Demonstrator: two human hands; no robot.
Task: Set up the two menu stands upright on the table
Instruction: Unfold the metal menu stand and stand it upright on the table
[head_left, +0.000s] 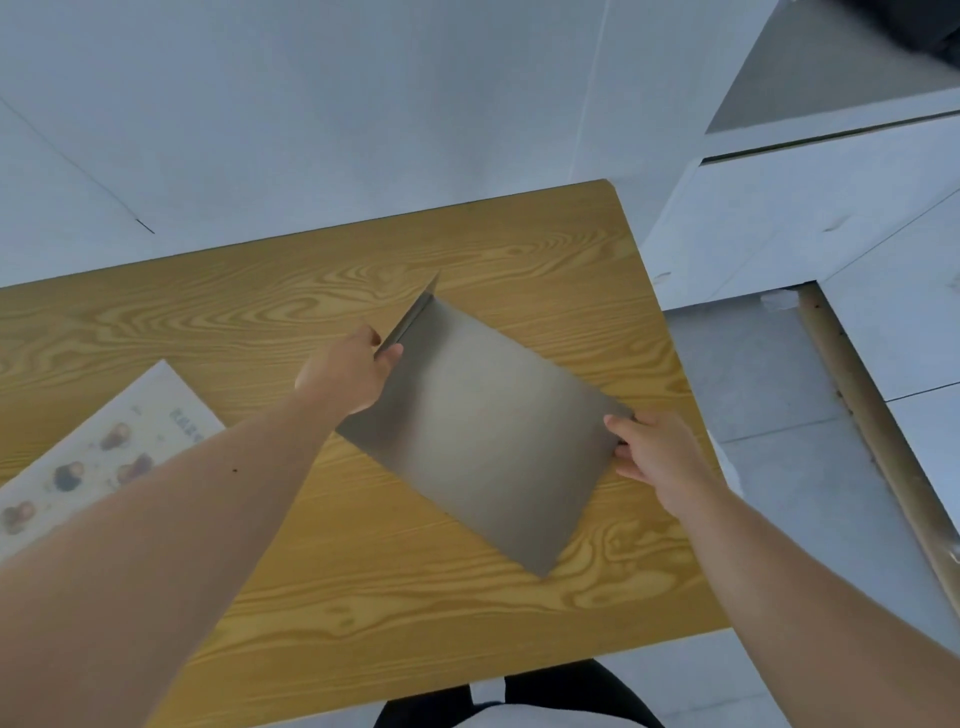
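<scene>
My left hand (345, 374) pinches the far-left edge of a grey menu stand (483, 431), thumb on top, fingers curled behind its folded flap. My right hand (657, 457) grips the near-right edge, fingertips (621, 426) closed over the rim. The panel tilts between my two hands over the wooden table (363, 597); whether its lower corner touches the wood I cannot tell. The second menu stand (88, 462), printed with pictures, lies flat on the table, well out beyond my left forearm.
</scene>
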